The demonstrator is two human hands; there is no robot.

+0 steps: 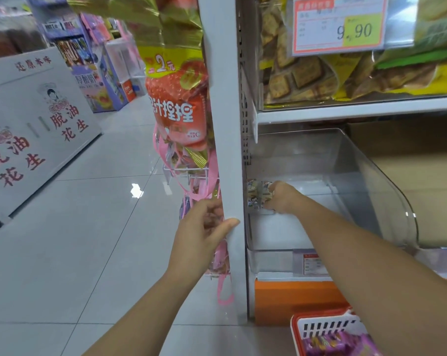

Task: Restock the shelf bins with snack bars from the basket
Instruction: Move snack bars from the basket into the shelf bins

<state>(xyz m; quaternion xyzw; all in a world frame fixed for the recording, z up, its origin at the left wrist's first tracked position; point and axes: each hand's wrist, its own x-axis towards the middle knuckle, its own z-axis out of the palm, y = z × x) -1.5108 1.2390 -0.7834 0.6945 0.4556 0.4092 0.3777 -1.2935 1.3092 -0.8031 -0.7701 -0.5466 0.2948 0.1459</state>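
My right hand (281,197) reaches deep into a clear plastic shelf bin (366,181) and grips a bunch of snack bars (257,195) against the bin's back left corner. My left hand (207,227) holds the white upright post (225,124) of the shelf, thumb on its front face and fingers curled behind its edge. At the bottom right a red and white basket (325,327) stands on the floor with purple-wrapped snack bars (338,343) inside; my right forearm covers part of it.
An upper shelf (345,111) carries yellow bags of biscuits with a 9.90 price tag (338,24). Pink ribbons and a red strawberry snack bag (177,98) hang left of the post. A cardboard box (417,170) sits right of the bin. Grey tiled aisle floor (89,240) lies to the left.
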